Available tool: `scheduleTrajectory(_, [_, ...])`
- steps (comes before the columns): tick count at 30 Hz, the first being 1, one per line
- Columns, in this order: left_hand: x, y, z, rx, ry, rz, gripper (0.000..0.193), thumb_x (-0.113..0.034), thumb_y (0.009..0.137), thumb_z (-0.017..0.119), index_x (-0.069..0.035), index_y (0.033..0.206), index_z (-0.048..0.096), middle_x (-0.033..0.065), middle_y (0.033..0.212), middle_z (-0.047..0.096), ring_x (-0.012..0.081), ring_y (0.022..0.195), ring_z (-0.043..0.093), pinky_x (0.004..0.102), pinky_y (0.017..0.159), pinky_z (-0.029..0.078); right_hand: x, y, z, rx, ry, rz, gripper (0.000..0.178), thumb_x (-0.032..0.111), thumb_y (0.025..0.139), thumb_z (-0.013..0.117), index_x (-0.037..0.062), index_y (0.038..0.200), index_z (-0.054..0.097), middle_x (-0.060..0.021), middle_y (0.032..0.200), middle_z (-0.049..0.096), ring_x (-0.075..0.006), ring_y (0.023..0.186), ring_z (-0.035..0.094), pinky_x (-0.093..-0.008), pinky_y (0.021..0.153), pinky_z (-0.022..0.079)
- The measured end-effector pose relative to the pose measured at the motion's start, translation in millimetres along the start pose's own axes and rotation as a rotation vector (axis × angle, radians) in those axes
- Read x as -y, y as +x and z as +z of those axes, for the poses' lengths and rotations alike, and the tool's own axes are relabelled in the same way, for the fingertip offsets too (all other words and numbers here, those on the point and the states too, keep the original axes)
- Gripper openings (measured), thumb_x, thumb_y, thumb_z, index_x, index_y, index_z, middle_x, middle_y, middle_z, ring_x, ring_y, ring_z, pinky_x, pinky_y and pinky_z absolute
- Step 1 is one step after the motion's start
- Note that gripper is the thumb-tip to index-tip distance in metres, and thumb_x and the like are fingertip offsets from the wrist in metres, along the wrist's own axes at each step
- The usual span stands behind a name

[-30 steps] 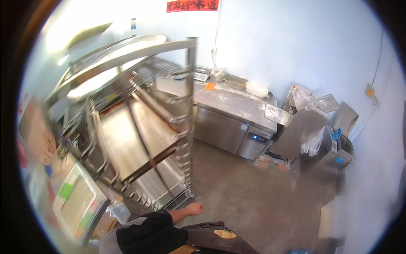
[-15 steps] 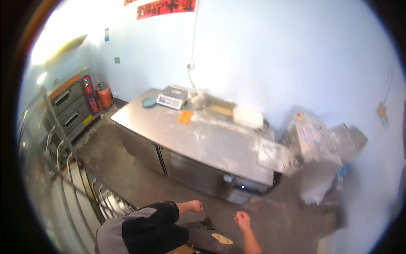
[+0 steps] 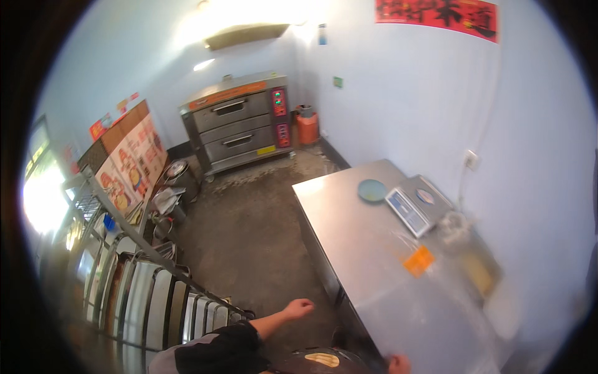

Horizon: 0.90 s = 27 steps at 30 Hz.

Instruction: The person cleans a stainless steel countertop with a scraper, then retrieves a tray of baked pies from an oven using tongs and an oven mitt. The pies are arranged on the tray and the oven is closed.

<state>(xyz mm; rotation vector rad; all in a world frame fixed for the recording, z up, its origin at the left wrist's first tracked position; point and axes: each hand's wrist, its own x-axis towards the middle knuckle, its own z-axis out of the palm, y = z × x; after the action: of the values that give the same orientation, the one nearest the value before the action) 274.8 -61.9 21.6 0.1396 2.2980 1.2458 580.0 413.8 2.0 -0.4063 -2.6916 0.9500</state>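
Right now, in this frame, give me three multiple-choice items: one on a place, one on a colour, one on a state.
1. Where is the scale?
A. on the steel table
B. on the floor
C. on the oven

2. What colour is the round dish by the scale?
A. red
B. teal
C. black

3. How is the left hand?
A. gripping a tray
B. flat on the table
C. closed, empty, in the air

Key: 1 A, it sits near the table's wall side. 2 B, it looks blue-green. 3 C, a loose fist over the floor, touching nothing.
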Motion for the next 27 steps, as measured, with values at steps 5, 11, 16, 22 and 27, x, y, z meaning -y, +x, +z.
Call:
scheduleTrajectory(5, [109.9, -92.8, -93.2, -0.124, 0.361, -0.704, 0.038, -0.035, 0.091, 0.064, -0.003, 0.101, 0.082, 0.0252, 0.103, 0.079, 0.0459, 0.102, 0.077, 0.0541, 0.092, 0.061, 134.2, 337.8, 122.8, 0.322, -0.063, -0.152, 0.027, 0.03, 0.097, 0.069, 0.0073, 0.11, 0.078, -0.0195, 0.108, 0.076, -0.0416, 0.101, 0.073, -0.053, 0.089, 0.059])
scheduleTrajectory(11, [143.0, -128.8, -125.6, -0.363, -0.264, -1.149, 0.031, -0.033, 0.091, 0.066, -0.007, 0.096, 0.081, 0.0217, 0.096, 0.079, 0.0423, 0.095, 0.076, 0.0536, 0.085, 0.06, 418.8, 573.3, 306.2, 0.803, -0.092, -0.716, 0.03, 0.031, 0.101, 0.068, 0.0133, 0.124, 0.074, -0.0147, 0.125, 0.071, -0.0395, 0.116, 0.07, -0.0489, 0.095, 0.059])
scheduleTrajectory(16, [179.9, -18.9, -209.6, -0.381, -0.365, -1.107, 0.026, -0.032, 0.09, 0.068, -0.01, 0.092, 0.081, 0.0187, 0.091, 0.079, 0.0392, 0.089, 0.076, 0.0532, 0.079, 0.059, 570.2, 652.0, 464.7, 0.835, -0.023, -0.804, 0.026, 0.028, 0.099, 0.072, 0.0114, 0.118, 0.074, -0.0142, 0.127, 0.069, -0.0378, 0.126, 0.064, -0.0481, 0.103, 0.055])
scheduleTrajectory(22, [233.4, 104.1, -422.4, -0.325, 0.402, -0.543, 0.02, -0.031, 0.09, 0.07, -0.014, 0.087, 0.08, 0.0152, 0.085, 0.078, 0.0355, 0.082, 0.075, 0.0527, 0.072, 0.058, 575.0, 750.0, 559.8, 0.416, -0.566, -0.801, 0.05, 0.024, 0.085, 0.078, 0.0084, 0.131, 0.068, -0.0148, 0.144, 0.059, -0.0392, 0.148, 0.045, -0.0621, 0.126, 0.031])
scheduleTrajectory(27, [288.6, 231.8, -708.5, -1.157, -0.736, -0.622, 0.024, -0.014, 0.096, 0.064, -0.004, 0.078, 0.075, 0.0054, 0.072, 0.073, 0.0161, 0.064, 0.068, 0.0343, 0.06, 0.056, 576.3, 828.1, 633.9, 0.654, -0.559, -0.601, 0.048, 0.029, 0.087, 0.074, 0.0091, 0.13, 0.071, -0.0163, 0.143, 0.061, -0.0386, 0.141, 0.057, -0.0668, 0.128, 0.025])
